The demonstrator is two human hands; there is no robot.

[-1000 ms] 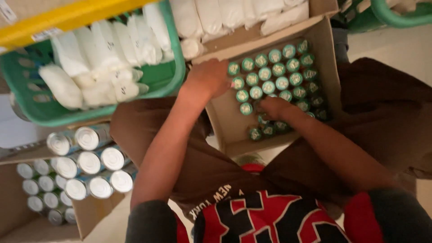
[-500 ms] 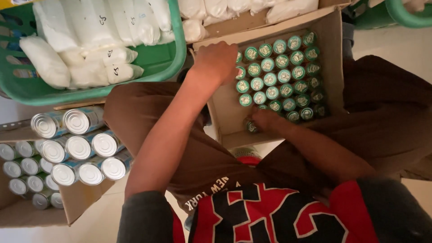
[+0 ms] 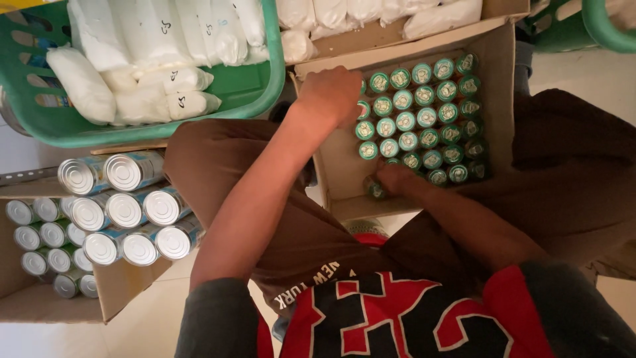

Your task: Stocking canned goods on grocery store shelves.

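The right hand's (image 3: pixel 395 178) fingers were curled around a small green-capped bottle (image 3: pixel 375 189) at the near edge of the cardboard box (image 3: pixel 498 79), just beside the packed rows of green-capped bottles (image 3: pixel 424 116). The left hand (image 3: pixel 333 94) rested at the box's far-left corner, fingers folded under — whether they gripped anything could not be told. Outward to the left sat a green basket (image 3: pixel 262 89) of white bags (image 3: pixel 142 50), and nearer, an open carton (image 3: pixel 112 292) of silver-topped cans (image 3: pixel 126 212) — some stacked on their sides.
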